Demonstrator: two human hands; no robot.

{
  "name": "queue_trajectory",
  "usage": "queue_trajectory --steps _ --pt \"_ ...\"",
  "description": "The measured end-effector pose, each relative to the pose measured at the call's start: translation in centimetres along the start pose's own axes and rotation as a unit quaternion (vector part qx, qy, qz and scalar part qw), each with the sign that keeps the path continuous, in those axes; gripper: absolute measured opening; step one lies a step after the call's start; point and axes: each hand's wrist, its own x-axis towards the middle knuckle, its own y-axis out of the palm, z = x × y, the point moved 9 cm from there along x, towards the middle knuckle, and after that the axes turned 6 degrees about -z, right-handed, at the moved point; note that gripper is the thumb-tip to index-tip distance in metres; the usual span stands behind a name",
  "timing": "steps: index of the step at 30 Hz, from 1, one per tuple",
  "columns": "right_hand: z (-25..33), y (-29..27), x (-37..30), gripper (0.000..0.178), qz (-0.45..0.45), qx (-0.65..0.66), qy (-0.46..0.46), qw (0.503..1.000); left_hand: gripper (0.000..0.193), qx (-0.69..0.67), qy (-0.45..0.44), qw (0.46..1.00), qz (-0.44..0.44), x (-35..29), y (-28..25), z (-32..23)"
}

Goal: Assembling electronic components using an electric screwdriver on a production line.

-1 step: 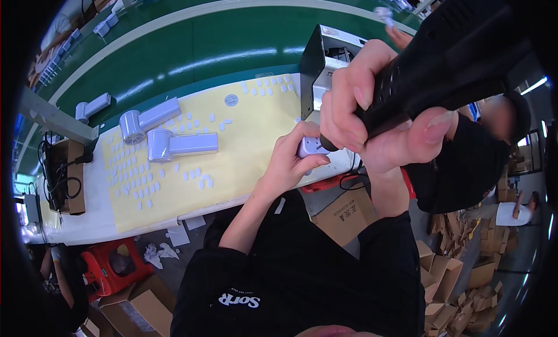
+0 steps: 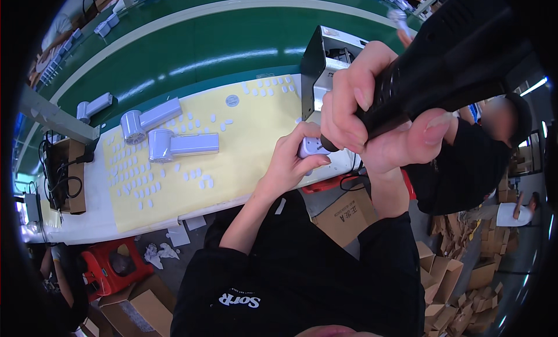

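Left hand (image 2: 292,153): curled, thumb and fingers pinching a small pale part (image 2: 311,144).
Right hand (image 2: 353,111): wrapped round a black power tool (image 2: 436,67).
Pale part: held at the near edge of the bench (image 2: 93,221); whether it rests there, I cannot tell.
Tool tip: at the part's holed face (fingers crowd it, so seating is unclear).
Slip risk: a tilted tip or loosened pinch could let it skid, scratching the face or jabbing the left thumb.
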Motion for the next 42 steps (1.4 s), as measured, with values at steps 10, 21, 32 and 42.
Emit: queue_trajectory --steps 10,21,32,42 --pt "0.6 -0.5 -1.4 0.065 -0.035 0.150 -0.130 0.980 0.037 0.063 0.029 0.997 0.018 -0.5 -0.5 -0.9" --pt "-7.4 -7.6 -8.1 0.061 -0.241 0.173 -0.158 0.942 0.047 0.244 0.143 0.957 0.072 -0.1 -5.5 -14.3" --pt "-13.1 -4.0 -8.2 0.054 -0.282 0.024 -0.168 0.944 0.038 0.719 0.170 0.643 0.201 15.8 -14.0 -3.3" --pt "-14.0 -4.4 -8.0 0.052 -0.278 0.037 -0.118 0.953 0.044 0.768 0.299 0.549 0.141 18.2 -14.2 1.0"
